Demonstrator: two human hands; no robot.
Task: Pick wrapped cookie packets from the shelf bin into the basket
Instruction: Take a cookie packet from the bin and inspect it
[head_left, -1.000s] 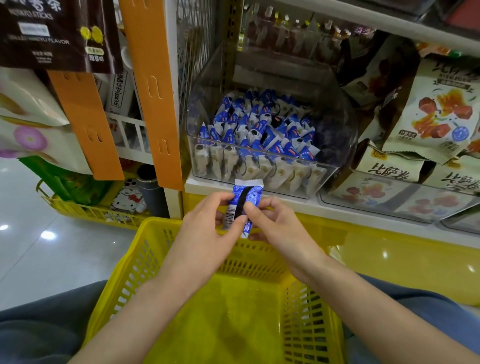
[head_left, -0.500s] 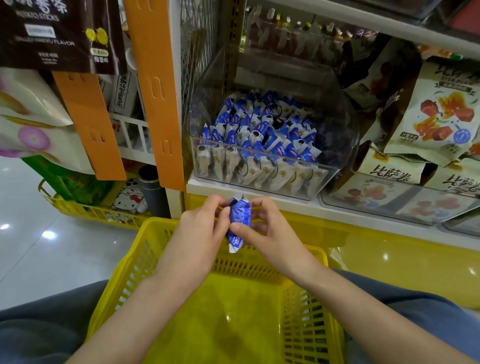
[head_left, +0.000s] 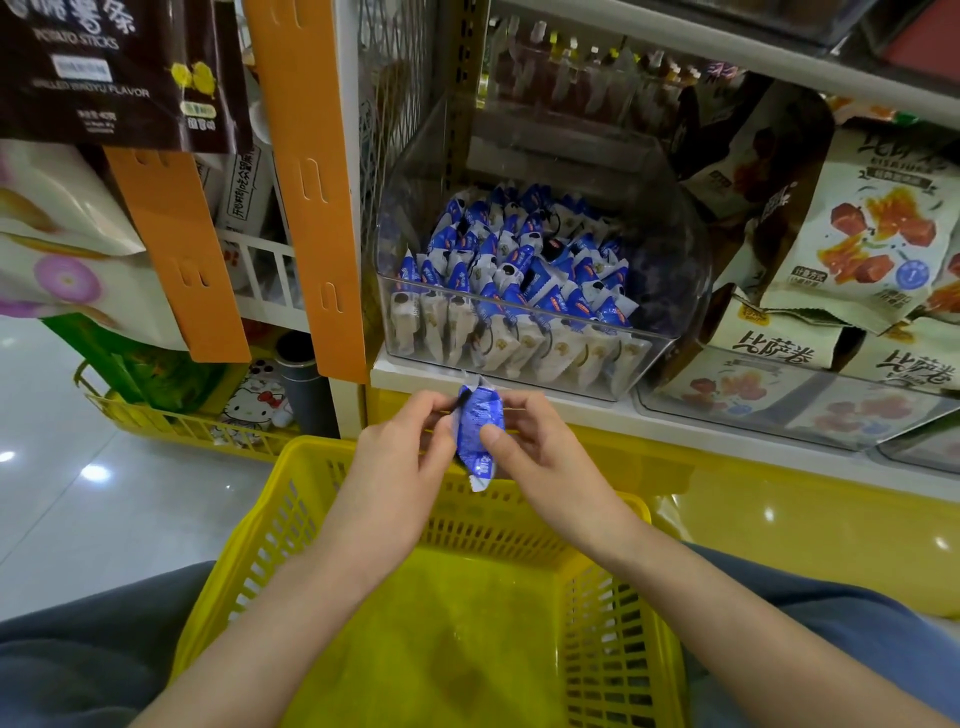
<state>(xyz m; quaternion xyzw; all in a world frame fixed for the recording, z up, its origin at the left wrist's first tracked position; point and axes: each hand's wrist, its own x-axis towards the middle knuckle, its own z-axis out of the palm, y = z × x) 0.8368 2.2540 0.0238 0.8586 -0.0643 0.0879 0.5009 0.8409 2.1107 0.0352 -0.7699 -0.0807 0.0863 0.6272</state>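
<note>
Head cam only, so one view to go on: both hands are up in front of the shelf, pinching the same blue and white cookie packet between them. The left hand has it by the left edge with thumb and fingers, and the right hand has its thumb pressed on the front near the right edge. The packet stands more or less upright over the far rim of the yellow basket, just under the white shelf edge, so it's not in the basket yet. Its print is too small to read, sorry. Right behind it the clear shelf bin is packed with the same kind of wrapped packets, blue tops and pale bottoms against the front wall. As for writing I can actually read, the dark bag hanging top left says "POTATO STICKS" and, I think, "GRILLED WAGYU FLAVOR". The pale snack bags to the right of the bin show "比萨卷". Two orange hanging strips sit left of the bin, and down on the shiny floor a second yellow basket holds something with a Hello Kitty face.
</note>
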